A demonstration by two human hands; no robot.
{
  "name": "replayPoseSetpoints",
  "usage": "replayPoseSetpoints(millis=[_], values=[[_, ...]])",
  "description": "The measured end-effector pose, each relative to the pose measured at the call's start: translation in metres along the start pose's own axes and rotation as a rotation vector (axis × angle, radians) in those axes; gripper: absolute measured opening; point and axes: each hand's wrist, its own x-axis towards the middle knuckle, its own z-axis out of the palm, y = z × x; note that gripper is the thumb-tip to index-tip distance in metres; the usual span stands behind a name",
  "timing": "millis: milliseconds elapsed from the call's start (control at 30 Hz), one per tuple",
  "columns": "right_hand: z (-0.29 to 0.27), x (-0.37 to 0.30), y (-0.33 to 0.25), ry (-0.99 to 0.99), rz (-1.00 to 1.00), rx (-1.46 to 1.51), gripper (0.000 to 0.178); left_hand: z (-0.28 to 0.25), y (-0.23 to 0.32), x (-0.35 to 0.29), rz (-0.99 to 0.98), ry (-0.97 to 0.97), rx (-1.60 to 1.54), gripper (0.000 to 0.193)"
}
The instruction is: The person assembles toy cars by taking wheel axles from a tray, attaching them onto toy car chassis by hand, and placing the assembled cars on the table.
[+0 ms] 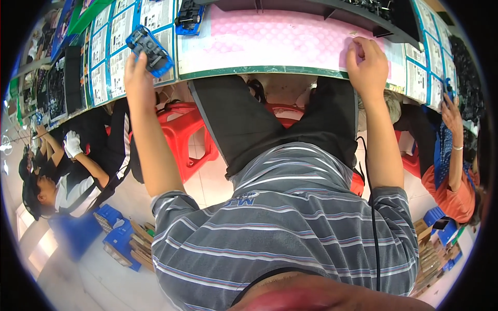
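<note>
My left hand (139,78) is at the left part of the bench, its thumb and fingers closed on the near-left edge of a blue toy car (150,51). The car's black underside with its wheels faces up. A second blue toy car (190,18), also showing black parts, lies farther back at the left end of the pink mat (275,41). My right hand (367,67) rests on the right end of that mat with its fingers curled in. Whatever those fingers hold, if anything, is hidden.
A dark tray (311,6) with black parts runs along the back. Printed sheets (120,31) under blue strips cover the bench on both sides. Red stools (181,135) stand below. A person in orange (454,186) works at right; others, one white-gloved (72,144), at left.
</note>
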Motion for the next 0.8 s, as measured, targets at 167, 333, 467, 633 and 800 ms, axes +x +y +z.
replayPoseSetpoints(millis=[167,333,467,633,800], values=[[0.004,-0.002,0.001,0.0,-0.025,0.002,0.015,-0.001,0.008,0.067,-0.066,-0.088,0.144,0.056],[0.005,-0.003,0.009,0.006,-0.03,-0.003,0.015,0.024,0.005,0.101,-0.067,-0.122,0.428,0.037],[0.005,-0.003,0.012,0.032,-0.029,-0.006,0.018,0.03,-0.004,0.106,0.025,-0.078,0.546,0.033],[0.015,-0.009,0.029,0.086,-0.074,0.013,0.018,0.031,-0.015,0.084,0.21,-0.016,0.838,0.052],[-0.002,-0.014,0.03,0.112,-0.038,0.41,0.018,0.025,-0.032,0.049,0.444,0.093,0.994,0.062]])
